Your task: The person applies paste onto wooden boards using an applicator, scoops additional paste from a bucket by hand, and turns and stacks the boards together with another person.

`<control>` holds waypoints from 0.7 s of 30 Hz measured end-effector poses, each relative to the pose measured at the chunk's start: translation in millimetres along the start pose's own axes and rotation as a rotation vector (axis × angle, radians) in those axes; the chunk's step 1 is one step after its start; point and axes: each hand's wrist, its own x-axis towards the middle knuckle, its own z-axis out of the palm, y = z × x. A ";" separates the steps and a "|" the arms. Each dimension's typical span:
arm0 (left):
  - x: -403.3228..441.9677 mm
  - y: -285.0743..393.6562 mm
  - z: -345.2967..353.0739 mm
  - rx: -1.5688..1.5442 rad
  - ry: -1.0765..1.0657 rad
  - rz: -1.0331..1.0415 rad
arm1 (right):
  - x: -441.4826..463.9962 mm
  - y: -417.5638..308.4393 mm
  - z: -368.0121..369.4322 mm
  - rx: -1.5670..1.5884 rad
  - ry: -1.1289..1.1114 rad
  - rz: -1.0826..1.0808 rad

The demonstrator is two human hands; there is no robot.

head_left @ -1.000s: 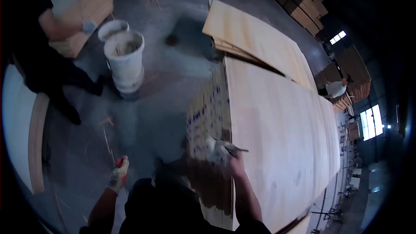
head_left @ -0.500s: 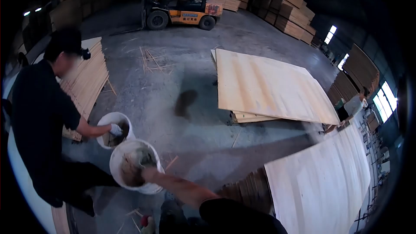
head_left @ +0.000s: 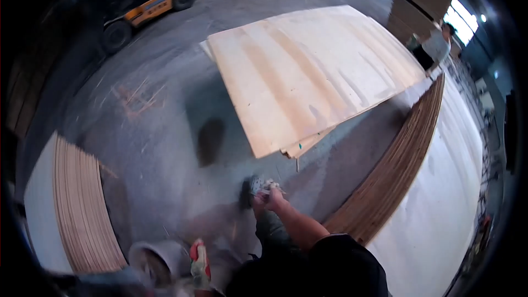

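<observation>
My right hand (head_left: pixel 270 198) is closed on a pale, clumpy thing that I cannot make out, low over the floor in front of my body. Beside it is a dark, speckled shoe. My left hand (head_left: pixel 201 258), in a red and whitish glove, hangs at the lower middle, its fingers smeared by motion. Just left of that hand stands a white bucket (head_left: pixel 177 253), blurred, with a dark inside. Ahead of my right hand lies a stack of light wooden sheets (head_left: pixel 308 71), its top sheet overhanging at the near corner.
A tall stack of boards (head_left: pixel 396 187) with brown edges is close on my right. Another board stack (head_left: pixel 85 209) stands at the left. A forklift (head_left: pixel 151 8) is at the upper left. A person (head_left: pixel 437 47) stands at the upper right. Wood strips (head_left: pixel 137 99) litter the floor.
My right hand has gone from the board stack's side into a bucket, then out and rightward. The view has swung right. The co-worker at the left has left the view.
</observation>
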 end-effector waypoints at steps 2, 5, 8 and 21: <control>65.4 34.4 6.9 -0.006 0.045 -0.160 | 51.4 -44.6 31.0 0.319 0.200 -0.169; 148.5 90.7 34.0 -0.001 0.130 -0.308 | 153.3 -87.8 44.8 0.569 0.287 -0.275; 245.7 156.7 61.1 0.013 0.161 -0.343 | 167.5 -113.4 77.7 0.672 0.052 -0.463; 814.8 373.7 309.3 -0.692 -0.553 -0.644 | -107.9 -114.3 -131.5 -0.056 1.609 -0.158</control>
